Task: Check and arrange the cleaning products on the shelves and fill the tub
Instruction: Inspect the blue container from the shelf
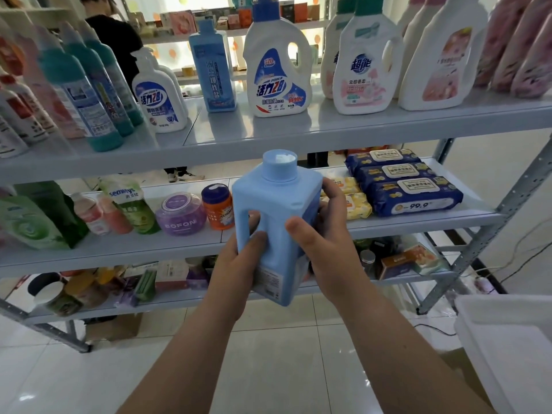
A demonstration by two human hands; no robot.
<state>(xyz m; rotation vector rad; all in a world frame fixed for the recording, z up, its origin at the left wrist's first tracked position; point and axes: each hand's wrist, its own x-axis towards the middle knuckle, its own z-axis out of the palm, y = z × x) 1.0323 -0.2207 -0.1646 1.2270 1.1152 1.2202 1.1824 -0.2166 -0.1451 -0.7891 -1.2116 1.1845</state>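
Observation:
I hold a light blue square bottle (276, 210) with a round blue cap in front of the middle shelf (418, 224). My left hand (239, 264) grips its handle side from the left, thumb on the front. My right hand (325, 246) wraps the right side, thumb across the front and fingers behind. A matching light blue bottle (212, 65) stands on the upper shelf (328, 131), beside a white detergent jug (276, 64). The white tub (507, 348) sits on the floor at lower right.
The upper shelf also carries teal-capped bottles (80, 94), a white pump bottle (159, 97) and pink-labelled jugs (364, 67). Refill pouches, a purple jar (180, 215), an orange canister (217, 206) and blue wipe packs (415, 194) fill the middle shelf. A person stands behind the rack at top left.

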